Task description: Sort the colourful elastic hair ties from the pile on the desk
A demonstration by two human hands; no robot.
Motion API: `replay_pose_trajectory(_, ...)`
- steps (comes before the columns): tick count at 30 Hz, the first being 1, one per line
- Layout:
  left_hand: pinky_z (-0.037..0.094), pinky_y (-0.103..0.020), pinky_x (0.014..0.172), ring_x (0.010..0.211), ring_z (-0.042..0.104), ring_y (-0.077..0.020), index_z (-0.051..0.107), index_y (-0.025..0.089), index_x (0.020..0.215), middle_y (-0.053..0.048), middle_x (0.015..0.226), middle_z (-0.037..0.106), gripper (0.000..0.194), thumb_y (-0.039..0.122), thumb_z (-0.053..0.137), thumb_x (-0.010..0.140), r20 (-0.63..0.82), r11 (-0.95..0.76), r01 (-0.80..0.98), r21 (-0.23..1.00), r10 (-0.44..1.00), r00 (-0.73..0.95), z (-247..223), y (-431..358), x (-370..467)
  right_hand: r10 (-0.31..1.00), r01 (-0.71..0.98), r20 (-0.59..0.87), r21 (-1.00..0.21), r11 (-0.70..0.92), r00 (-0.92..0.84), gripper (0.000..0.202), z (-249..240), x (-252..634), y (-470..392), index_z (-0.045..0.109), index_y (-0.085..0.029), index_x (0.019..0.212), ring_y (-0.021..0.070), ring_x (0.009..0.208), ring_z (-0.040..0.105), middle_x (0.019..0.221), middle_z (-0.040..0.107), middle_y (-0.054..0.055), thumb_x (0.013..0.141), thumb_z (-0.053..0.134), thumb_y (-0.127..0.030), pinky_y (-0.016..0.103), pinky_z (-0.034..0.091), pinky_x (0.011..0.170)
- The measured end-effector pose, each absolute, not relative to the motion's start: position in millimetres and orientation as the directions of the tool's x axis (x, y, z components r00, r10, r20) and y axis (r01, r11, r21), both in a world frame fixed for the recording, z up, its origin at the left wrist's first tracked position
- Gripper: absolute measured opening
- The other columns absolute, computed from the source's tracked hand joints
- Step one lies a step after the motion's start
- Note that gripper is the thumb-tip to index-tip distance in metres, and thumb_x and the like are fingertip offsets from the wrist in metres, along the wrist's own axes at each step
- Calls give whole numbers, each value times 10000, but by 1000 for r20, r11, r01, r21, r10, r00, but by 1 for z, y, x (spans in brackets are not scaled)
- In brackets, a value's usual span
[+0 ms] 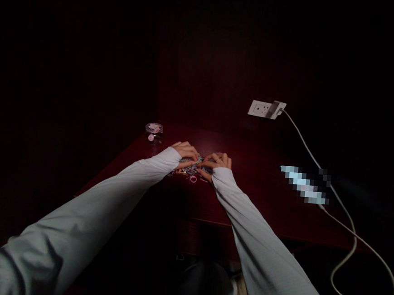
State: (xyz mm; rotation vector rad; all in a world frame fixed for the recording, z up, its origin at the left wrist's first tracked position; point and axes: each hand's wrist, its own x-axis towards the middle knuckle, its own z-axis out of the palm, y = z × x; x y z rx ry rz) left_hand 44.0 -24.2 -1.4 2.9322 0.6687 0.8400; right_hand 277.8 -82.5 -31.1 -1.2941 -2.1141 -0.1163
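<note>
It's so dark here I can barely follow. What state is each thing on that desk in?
left hand: fingers curled on the pile of small coloured rings
right hand: fingers pinching into the same pile
small clear jar: upright, apart from the hands
charger: plugged into wall socket
white cable: slack, looping off the desk

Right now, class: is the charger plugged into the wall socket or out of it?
Plugged in. The charger sits against the wall socket, and its white cable trails down over the table.

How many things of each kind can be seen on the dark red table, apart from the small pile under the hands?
Clear jar: 1
Wall socket: 1
White plug: 1
White cable: 1
Blurred flat item: 1
Total: 5
</note>
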Motion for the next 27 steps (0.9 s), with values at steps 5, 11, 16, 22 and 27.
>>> replay_pose_trajectory(5, 395, -335, 968, 1108, 624, -210, 775, 237, 1036, -33, 1138, 789, 248, 379, 575, 1074, 505, -911, 389, 138, 402, 764, 0, -25, 44, 780, 814, 553, -285, 506, -291, 107, -33, 276, -81, 862, -348, 962, 317, 1127, 489, 1120, 734, 59, 926, 785, -413, 490, 361, 1013)
replay_pose_trajectory(11, 392, -341, 969, 1115, 622, -213, 773, 237, 1053, -34, 1152, 788, 252, 385, 570, 1074, 487, -904, 406, 138, 418, 767, 1, -27, 44, 803, 787, 529, -357, 504, -274, 66, -34, 274, -80, 839, -314, 889, 305, 1117, 483, 1095, 735, 50, 896, 795, -363, 496, 349, 1027)
replay_pose_trajectory(16, 395, -347, 958, 1116, 625, -219, 771, 229, 1055, -41, 1151, 786, 255, 377, 565, 1076, 484, -908, 395, 138, 410, 773, 2, -27, 43, 808, 754, 537, -420, 505, -242, 142, -34, 274, -80, 822, -302, 856, 288, 1093, 481, 1077, 741, 46, 930, 765, -409, 490, 330, 1042)
replay_pose_trajectory(22, 394, -345, 961, 1124, 623, -213, 766, 231, 1074, -36, 1169, 784, 268, 383, 546, 1084, 468, -907, 404, 121, 411, 782, 3, -28, 42, 816, 723, 548, -487, 491, -184, 272, -38, 277, -75, 820, -290, 866, 272, 1075, 524, 1057, 762, 47, 961, 725, -527, 466, 330, 1038)
replay_pose_trajectory(27, 404, -345, 958, 1128, 633, -212, 763, 233, 1082, -39, 1178, 783, 269, 379, 537, 1087, 468, -908, 401, 119, 407, 784, 2, -28, 42, 822, 675, 534, -535, 508, -195, 328, -40, 279, -71, 808, -278, 862, 266, 1055, 573, 1035, 775, 54, 967, 700, -571, 448, 360, 1044)
